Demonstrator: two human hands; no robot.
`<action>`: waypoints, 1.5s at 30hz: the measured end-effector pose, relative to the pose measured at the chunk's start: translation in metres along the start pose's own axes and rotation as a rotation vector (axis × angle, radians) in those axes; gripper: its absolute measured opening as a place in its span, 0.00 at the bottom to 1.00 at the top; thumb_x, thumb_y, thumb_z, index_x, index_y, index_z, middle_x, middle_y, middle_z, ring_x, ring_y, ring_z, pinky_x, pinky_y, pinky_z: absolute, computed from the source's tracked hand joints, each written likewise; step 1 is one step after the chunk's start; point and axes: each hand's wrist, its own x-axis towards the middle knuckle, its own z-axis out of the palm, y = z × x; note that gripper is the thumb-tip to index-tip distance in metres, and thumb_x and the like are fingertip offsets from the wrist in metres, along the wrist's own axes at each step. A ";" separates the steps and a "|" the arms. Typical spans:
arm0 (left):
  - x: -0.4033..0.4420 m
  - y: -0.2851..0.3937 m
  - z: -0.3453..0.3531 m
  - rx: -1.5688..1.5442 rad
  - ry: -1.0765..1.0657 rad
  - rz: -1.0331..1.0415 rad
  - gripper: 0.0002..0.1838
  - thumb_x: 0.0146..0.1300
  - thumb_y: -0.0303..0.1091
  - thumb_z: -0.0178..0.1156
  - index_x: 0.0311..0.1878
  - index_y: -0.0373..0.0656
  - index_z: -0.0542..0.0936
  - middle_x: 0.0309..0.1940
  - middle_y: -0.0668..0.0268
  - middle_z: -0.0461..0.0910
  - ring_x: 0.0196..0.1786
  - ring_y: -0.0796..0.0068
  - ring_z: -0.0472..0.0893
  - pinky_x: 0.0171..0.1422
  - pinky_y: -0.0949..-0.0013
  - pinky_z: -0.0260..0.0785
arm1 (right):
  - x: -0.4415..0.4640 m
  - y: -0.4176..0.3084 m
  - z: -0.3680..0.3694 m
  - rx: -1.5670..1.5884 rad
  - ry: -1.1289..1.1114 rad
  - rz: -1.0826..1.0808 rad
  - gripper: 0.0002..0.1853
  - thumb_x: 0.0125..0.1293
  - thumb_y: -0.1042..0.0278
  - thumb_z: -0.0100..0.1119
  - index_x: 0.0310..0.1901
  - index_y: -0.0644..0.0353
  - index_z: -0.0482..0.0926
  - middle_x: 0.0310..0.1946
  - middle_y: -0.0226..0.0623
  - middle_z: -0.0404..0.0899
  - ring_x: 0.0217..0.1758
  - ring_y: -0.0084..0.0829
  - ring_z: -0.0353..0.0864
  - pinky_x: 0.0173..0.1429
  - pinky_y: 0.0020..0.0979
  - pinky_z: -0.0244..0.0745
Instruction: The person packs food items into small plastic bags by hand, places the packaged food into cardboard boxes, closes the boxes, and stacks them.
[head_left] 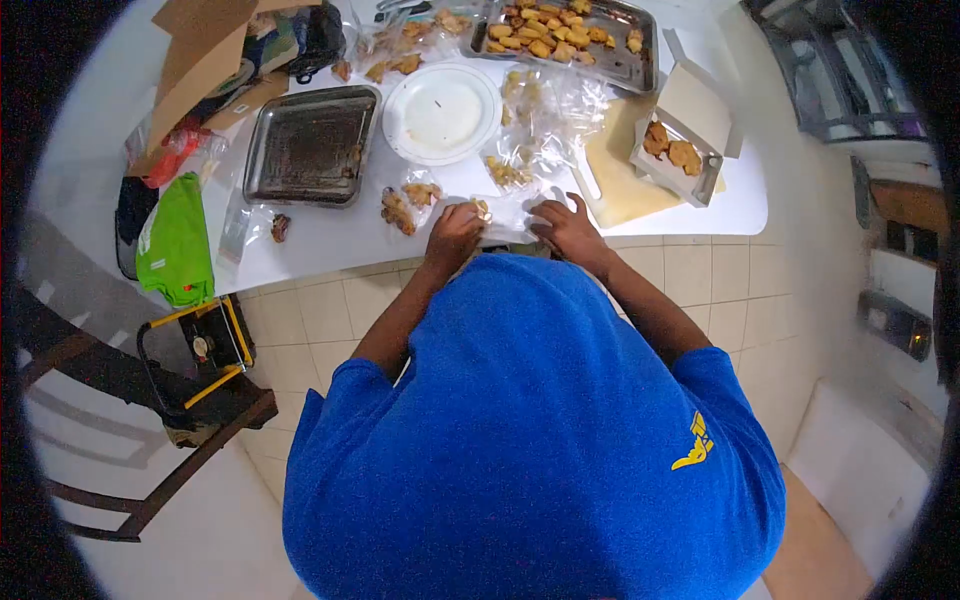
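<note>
At the near edge of the white table, a clear plastic bag (508, 212) lies between my two hands. My left hand (457, 234) is closed on the left side of this bag, beside a small pale-yellow piece of food at its fingertips. On the bag's right side, the bent fingers of my right hand (570, 230) grip the plastic, with one finger sticking up apart. Just left of my left hand are bagged browned food pieces (398, 212). Beyond my hands, more clear bags (560, 110) hold yellowish pieces.
A white plate (442, 115) stands beside a greasy metal tray (310, 145). Another tray (632, 70) at the back holds roasted pieces. To the right, an open white box (690, 125) with browned pieces rests on a cutting board (612, 170). Cardboard box (195, 60) and green bag (175, 240) sit left.
</note>
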 end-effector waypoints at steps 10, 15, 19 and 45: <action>0.012 -0.011 -0.015 -0.134 -0.061 -0.062 0.09 0.60 0.35 0.55 0.38 0.41 0.77 0.38 0.58 0.77 0.44 0.58 0.76 0.50 0.60 0.69 | 0.004 0.019 0.016 0.457 0.104 0.250 0.12 0.62 0.63 0.52 0.40 0.59 0.80 0.37 0.41 0.81 0.42 0.44 0.78 0.51 0.37 0.71; 0.017 -0.014 -0.005 -0.177 -0.065 -0.058 0.13 0.62 0.41 0.52 0.37 0.41 0.77 0.37 0.57 0.77 0.42 0.56 0.77 0.48 0.59 0.69 | 0.004 0.024 0.017 0.537 0.100 0.314 0.10 0.60 0.63 0.56 0.37 0.59 0.81 0.32 0.40 0.81 0.35 0.40 0.80 0.42 0.36 0.73; 0.022 -0.024 0.000 -0.248 -0.172 -0.345 0.15 0.62 0.42 0.51 0.34 0.39 0.78 0.34 0.55 0.77 0.38 0.55 0.77 0.43 0.59 0.68 | 0.005 0.033 0.014 0.679 0.014 0.557 0.12 0.61 0.58 0.55 0.37 0.57 0.81 0.29 0.39 0.82 0.31 0.37 0.81 0.38 0.34 0.75; 0.056 -0.036 0.028 -0.151 -0.646 -0.374 0.16 0.45 0.45 0.67 0.32 0.45 0.78 0.32 0.59 0.80 0.34 0.63 0.80 0.39 0.62 0.71 | 0.014 0.037 0.014 0.536 0.274 0.747 0.17 0.51 0.57 0.66 0.39 0.57 0.79 0.35 0.43 0.79 0.37 0.39 0.79 0.40 0.35 0.73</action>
